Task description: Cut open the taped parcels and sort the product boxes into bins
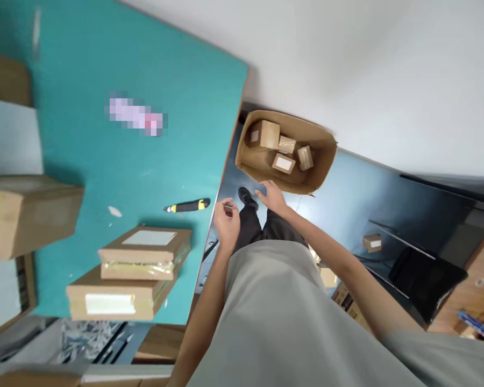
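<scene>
Close beside the table's edge, my left hand (pixel 227 221) is empty, its fingers loosely curled and apart. My right hand (pixel 272 196) hangs near the rim of a large open carton (pixel 252 174), thumb and fingers apart, with nothing visible in it. Inside that carton lie several small brown boxes, among them a taller box (pixel 269 134) and a box with a white label (pixel 283 163). A black and yellow utility knife (pixel 189 206) rests on the teal tabletop (pixel 177 145), left of my left hand.
Two stacked, taped boxes (pixel 145 244) sit at the table's near side. Another taped box (pixel 44 215) stands farther left. A white wall (pixel 367 70) runs behind the carton. One small box (pixel 372 243) is at the right, close to a black chair (pixel 423 277).
</scene>
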{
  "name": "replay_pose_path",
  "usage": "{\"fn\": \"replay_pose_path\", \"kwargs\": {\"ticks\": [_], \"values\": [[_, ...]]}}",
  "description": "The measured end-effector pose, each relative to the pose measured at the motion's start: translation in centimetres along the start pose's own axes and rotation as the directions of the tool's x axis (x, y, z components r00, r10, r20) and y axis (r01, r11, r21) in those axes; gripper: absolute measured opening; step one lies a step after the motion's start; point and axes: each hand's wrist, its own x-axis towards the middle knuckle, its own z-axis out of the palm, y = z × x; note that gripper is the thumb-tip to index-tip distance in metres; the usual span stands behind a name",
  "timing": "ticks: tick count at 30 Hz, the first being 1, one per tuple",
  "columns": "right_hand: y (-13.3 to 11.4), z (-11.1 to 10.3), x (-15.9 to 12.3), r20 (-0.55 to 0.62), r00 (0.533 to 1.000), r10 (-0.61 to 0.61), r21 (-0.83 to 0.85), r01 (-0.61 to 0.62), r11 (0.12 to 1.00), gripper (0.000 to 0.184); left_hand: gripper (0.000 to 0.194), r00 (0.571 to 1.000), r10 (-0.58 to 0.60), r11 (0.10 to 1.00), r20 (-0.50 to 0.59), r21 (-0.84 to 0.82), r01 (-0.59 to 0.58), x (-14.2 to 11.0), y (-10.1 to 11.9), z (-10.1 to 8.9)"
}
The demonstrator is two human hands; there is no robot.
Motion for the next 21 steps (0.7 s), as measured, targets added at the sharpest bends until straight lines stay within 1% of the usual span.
{"fn": "replay_pose_path", "kwargs": {"ticks": [2,4,6,7,10,12,14,16,17,19,21], "values": [[2.1,-1.5,1.0,-0.086,0.994,0.07,0.064,-0.064,0.996,0.039,0.025,0.992,0.017,1.0,0.126,-0.023,-0.015,1.1,1.0,4.0],[3.9,-2.4,2.3,-0.154,0.976,0.153,0.133,-0.133,0.982,0.047,0.027,0.976,0.019,0.999,0.219,-0.043,-0.01,1.8,1.5,7.6],[5.9,-2.6,4.3,-0.194,0.951,0.242,0.191,-0.205,0.96,0.06,0.03,0.961,0.0,0.999,0.275,-0.052,0.015,2.5,1.0,10.7],[7.1,-2.5,5.6,-0.205,0.938,0.279,0.213,-0.235,0.948,0.067,0.031,0.957,-0.021,0.998,0.289,-0.05,0.037,2.8,0.5,12.0],[11.2,-1.4,10.6,-0.202,0.916,0.347,0.256,-0.292,0.922,0.088,0.036,0.949,-0.115,0.99,0.295,-0.042,0.134,3.7,-2.4,15.3],[14.3,-0.1,14.8,-0.174,0.907,0.384,0.279,-0.329,0.902,0.1,0.036,0.943,-0.173,0.98,0.283,-0.041,0.192,4.5,-5.1,17.2],[17.7,1.4,19.2,-0.142,0.89,0.433,0.305,-0.377,0.875,0.107,0.035,0.939,-0.205,0.974,0.275,-0.043,0.225,6.0,-8.1,19.4],[21.2,3.0,23.5,-0.12,0.868,0.481,0.341,-0.419,0.841,0.108,0.036,0.939,-0.204,0.973,0.277,-0.044,0.225,8.6,-11.0,22.1],[22.9,3.7,25.5,-0.111,0.857,0.504,0.366,-0.436,0.822,0.105,0.038,0.941,-0.19,0.976,0.278,-0.049,0.212,10.4,-12.5,23.7],[26.2,5.2,29.1,-0.09,0.838,0.539,0.421,-0.458,0.783,0.096,0.045,0.951,-0.142,0.984,0.273,-0.066,0.166,15.1,-15.5,27.2],[29.2,6.4,32.0,-0.07,0.825,0.561,0.47,-0.468,0.748,0.088,0.054,0.959,-0.092,0.989,0.267,-0.09,0.12,20.8,-18.6,31.0]]}}
